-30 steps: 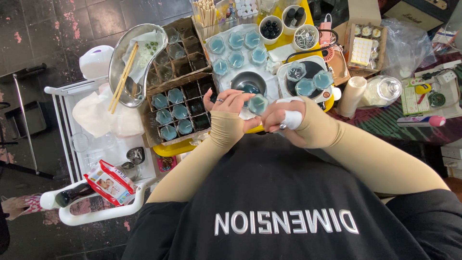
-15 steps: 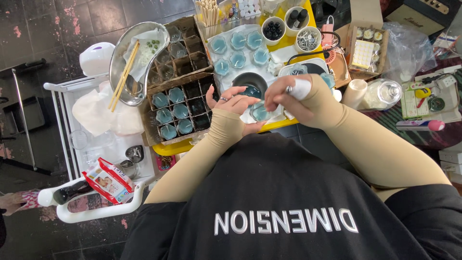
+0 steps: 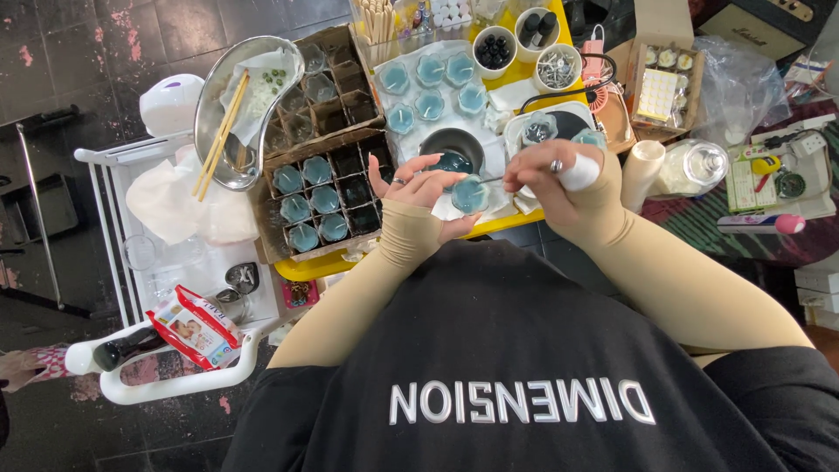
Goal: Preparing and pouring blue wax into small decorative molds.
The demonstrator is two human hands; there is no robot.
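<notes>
My left hand (image 3: 418,186) holds a small clear glass cup (image 3: 469,194) filled with blue wax, fingers spread around it, a ring on one finger. My right hand (image 3: 559,179), its thumb wrapped in white, pinches a thin metal tool (image 3: 495,179) whose tip reaches the cup's rim. Both hands hover over a white cloth on a yellow tray (image 3: 502,225). Just behind the cup stands a dark bowl of blue liquid (image 3: 453,149). Both forearms wear beige sleeves.
A cardboard divider box (image 3: 319,197) at the left holds several blue-filled cups. More such cups (image 3: 428,87) stand behind the bowl. A metal kidney tray with chopsticks (image 3: 229,109) rests on a white cart (image 3: 114,262). A red packet (image 3: 194,325) and a glass jar (image 3: 695,166) flank the work area.
My right hand has risen and shifted slightly right, bringing the thin tool level with the cup. My left hand and the cup have stayed nearly still.
</notes>
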